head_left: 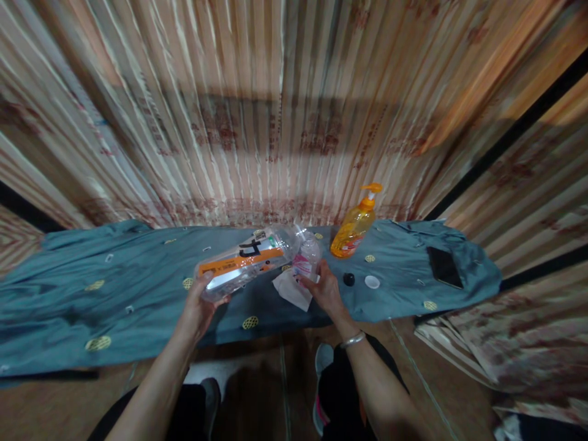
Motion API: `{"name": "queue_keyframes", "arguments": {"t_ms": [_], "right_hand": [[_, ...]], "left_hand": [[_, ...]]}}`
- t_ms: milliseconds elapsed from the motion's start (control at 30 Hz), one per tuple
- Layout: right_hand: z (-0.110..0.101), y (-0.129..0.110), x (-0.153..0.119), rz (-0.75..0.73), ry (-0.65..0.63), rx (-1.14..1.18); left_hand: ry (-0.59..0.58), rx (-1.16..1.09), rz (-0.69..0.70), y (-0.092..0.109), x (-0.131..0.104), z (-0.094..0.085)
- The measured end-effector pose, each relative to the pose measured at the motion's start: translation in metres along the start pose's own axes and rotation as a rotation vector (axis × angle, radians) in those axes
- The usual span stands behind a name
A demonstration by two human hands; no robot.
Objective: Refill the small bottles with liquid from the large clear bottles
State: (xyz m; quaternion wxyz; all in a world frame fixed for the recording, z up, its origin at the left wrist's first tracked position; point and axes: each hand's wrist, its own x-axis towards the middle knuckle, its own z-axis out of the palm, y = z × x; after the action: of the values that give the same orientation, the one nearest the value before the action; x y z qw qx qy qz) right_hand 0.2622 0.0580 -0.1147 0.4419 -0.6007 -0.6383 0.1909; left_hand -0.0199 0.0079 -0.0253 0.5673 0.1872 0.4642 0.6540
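My left hand [202, 306] grips the base of a large clear plastic bottle [248, 257] with an orange and white label. The bottle is tilted, its neck pointing right toward the mouth of a smaller bottle. That small clear bottle [309, 250] with a pink label stands nearly upright, and my right hand [325, 286] is wrapped round its lower part. The two mouths are close together; whether they touch I cannot tell. Under the small bottle lies a white tissue [294, 293]. Right of my right hand are a black cap [349, 279] and a white lid [372, 282].
An orange pump bottle [353, 229] stands at the back, right of the small bottle. A black phone [444, 267] lies toward the right end of the table with its teal cloth [151, 269]. A patterned curtain [257, 122] hangs close behind the table.
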Motion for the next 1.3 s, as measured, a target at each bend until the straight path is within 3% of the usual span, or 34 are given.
{"name": "queue_keyframes", "arguments": {"t_ms": [167,433,700,933,1300], "right_hand": [[0.000,0.000,-0.001,0.044,-0.003,0.031],[0.000,0.002,-0.003,0.043,0.019,0.004],[0.000,0.004,-0.003,0.055,0.010,0.009],[-0.007,0.002,-0.002,-0.038,-0.022,0.025],[-0.005,-0.004,-0.003,0.025,0.010,0.018]], "left_hand": [[-0.041,0.060,0.085,-0.003,-0.003,0.003],[-0.134,0.117,0.152,-0.006,-0.001,-0.007],[-0.086,0.203,0.215,-0.006,-0.012,-0.006],[-0.086,0.216,0.247,-0.005,-0.015,-0.008],[-0.089,0.268,0.362,-0.010,-0.014,-0.016]]}}
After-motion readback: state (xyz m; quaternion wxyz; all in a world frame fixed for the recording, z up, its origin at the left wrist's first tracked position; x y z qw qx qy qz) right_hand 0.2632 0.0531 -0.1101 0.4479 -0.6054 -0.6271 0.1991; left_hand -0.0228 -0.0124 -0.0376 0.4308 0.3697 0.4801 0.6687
